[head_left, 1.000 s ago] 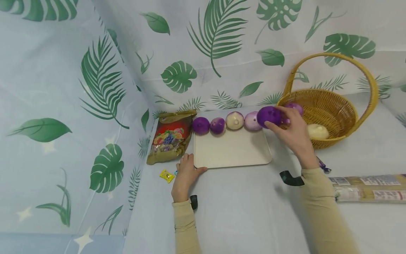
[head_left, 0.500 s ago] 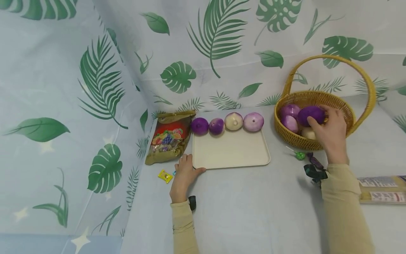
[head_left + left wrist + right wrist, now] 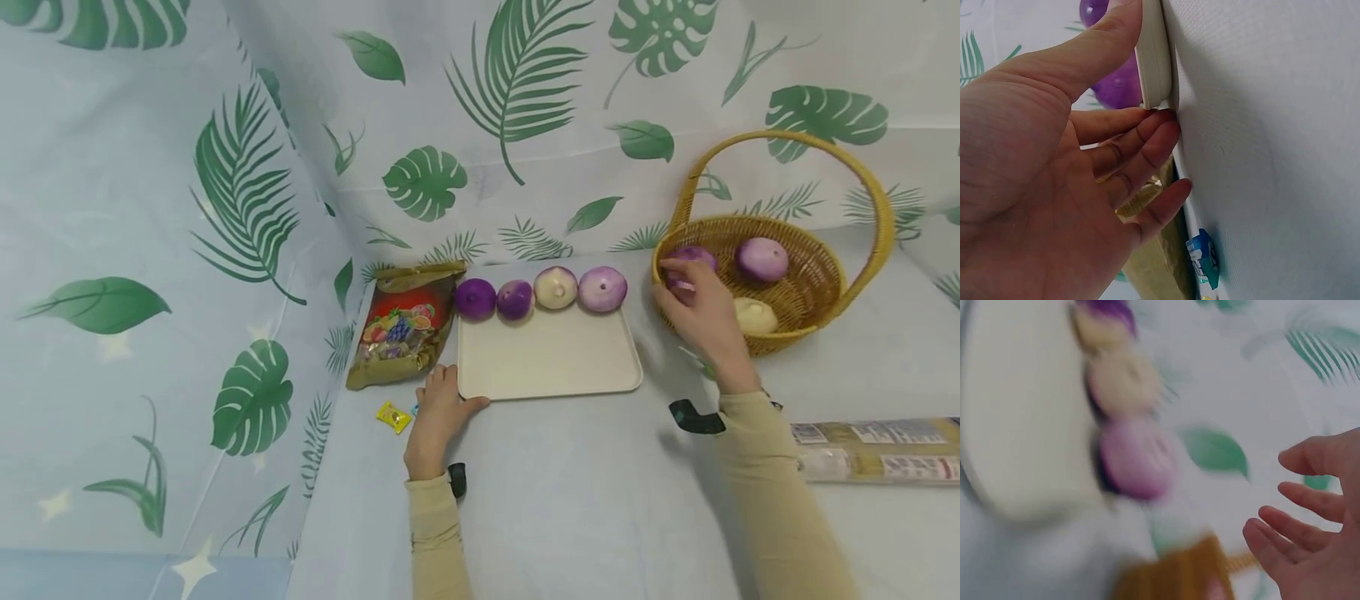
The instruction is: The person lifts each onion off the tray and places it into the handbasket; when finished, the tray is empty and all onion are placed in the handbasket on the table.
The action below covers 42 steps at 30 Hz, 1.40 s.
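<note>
My left hand point(image 3: 437, 421) holds the near left corner of the cream tray point(image 3: 551, 358), its thumb along the front rim and fingertips at the side edge. Along the tray's far edge stands a row of round vegetables that look like turnips: a dark purple turnip point(image 3: 476, 299), a purple-and-white turnip point(image 3: 515, 300), a cream turnip point(image 3: 556, 287) and a pale purple turnip point(image 3: 603, 289). Over the left rim of the wicker basket point(image 3: 832, 287) is my right hand point(image 3: 1310, 512), fingers spread around nothing. Inside lie a pale purple turnip point(image 3: 762, 259), a cream one point(image 3: 754, 317) and purple ones partly behind the hand.
Left of the tray lies a gold candy bag point(image 3: 402, 325), with a yellow wrapped candy point(image 3: 393, 417) and a blue wrapped candy point(image 3: 1203, 257) nearby. Long clear packs point(image 3: 877, 450) lie at the right. The basket's tall handle point(image 3: 881, 208) arches above it.
My right hand carried a dark purple turnip from the tray side into the basket, let go of it, and has moved back left to the basket's rim. The left hand stays at the tray corner.
</note>
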Tool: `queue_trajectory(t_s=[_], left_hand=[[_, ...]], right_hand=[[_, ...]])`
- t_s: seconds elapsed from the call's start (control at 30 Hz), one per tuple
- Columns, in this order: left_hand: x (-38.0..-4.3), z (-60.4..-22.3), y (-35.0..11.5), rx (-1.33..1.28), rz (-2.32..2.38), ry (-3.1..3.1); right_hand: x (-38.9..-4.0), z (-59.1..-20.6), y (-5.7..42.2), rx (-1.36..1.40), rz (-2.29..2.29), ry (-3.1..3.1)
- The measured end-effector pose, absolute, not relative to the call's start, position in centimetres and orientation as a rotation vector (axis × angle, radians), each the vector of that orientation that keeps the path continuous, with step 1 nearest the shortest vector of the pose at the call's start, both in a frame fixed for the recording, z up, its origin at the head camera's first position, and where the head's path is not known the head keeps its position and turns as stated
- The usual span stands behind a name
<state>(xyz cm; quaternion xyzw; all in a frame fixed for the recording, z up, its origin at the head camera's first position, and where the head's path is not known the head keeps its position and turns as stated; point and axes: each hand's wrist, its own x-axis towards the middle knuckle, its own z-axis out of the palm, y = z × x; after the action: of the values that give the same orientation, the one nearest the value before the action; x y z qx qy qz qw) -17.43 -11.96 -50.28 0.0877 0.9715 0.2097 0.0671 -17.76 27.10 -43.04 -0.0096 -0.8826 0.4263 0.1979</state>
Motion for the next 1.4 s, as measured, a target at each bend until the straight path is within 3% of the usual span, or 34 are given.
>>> queue_trajectory(t_s=[0.17, 0.4, 1.4], left_hand=[[-17.7, -50.3, -11.7, 0.289, 0.62, 2.931], [-17.5, -50.6, -11.1, 0.303, 0.659, 2.903], [-16.8, -49.6, -11.9, 0.3, 0.645, 2.967]], right_hand=[[-20.7, -45.5, 23.7, 0.123, 1.173, -2.573], [-23.8, -49.2, 22.9, -0.075, 1.211, -2.608], [-23.0, -49.5, 22.5, -0.127, 1.246, -2.476]])
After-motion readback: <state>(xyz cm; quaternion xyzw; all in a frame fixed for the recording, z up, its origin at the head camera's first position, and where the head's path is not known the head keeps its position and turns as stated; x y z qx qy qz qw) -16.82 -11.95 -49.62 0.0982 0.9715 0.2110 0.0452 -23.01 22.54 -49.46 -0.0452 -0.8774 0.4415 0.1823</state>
